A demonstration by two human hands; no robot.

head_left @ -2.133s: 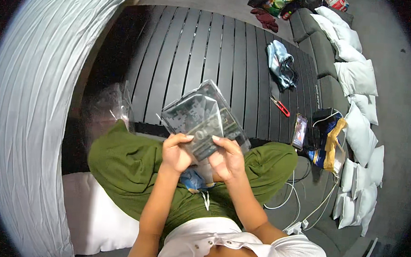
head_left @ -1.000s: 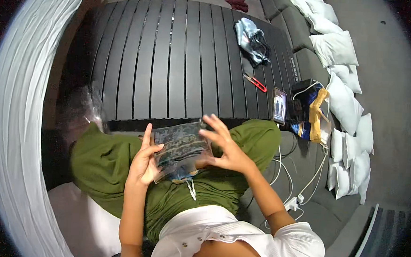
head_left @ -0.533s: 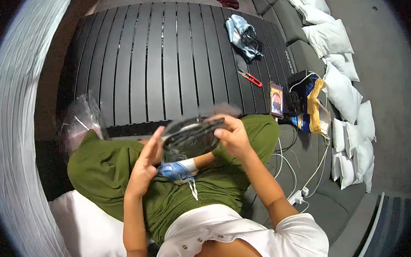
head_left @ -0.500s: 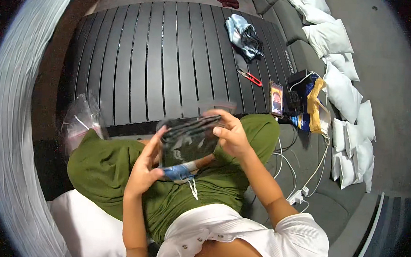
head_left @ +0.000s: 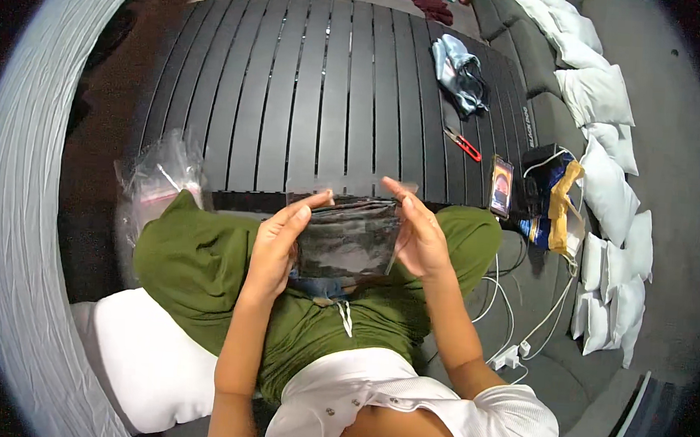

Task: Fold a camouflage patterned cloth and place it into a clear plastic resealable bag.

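1. Clear bag [head_left: 347, 238] w/ dark grey contents sits between both hands, held up over the lap, just this side of the slatted tabletop [head_left: 326, 81] edge.
2. Long axis runs left-right, roughly parallel to the tabletop's near edge; bag stands on edge, flat face toward the person, top edge near the fingertips.
3. Left hand [head_left: 278, 242] is at the bag's left end: palm turned inward against the short side, fingers nearly straight and pointing up-right, thumb along the top corner. A flat press more than a pinch.
4. Right hand [head_left: 417, 235] is at the right end, mirrored: fingers spread narrow along the right edge, index tip at the top right corner. Holds the bag from that side.
5. Both hands touch the bag, neither is nearer; it's clamped end to end between the two palms.
6. Forearms come up from the lower edge, elbows apart, wrists angled in toward each other.
7. Below the bag: a bit of blue on the lap, partly hidden, can't tell what.
8. Nearby, not touched: crumpled plastic [head_left: 160, 175] by the left knee; red snips [head_left: 467, 145] and phone [head_left: 501, 185] on the tabletop's right side, well apart from the hands.
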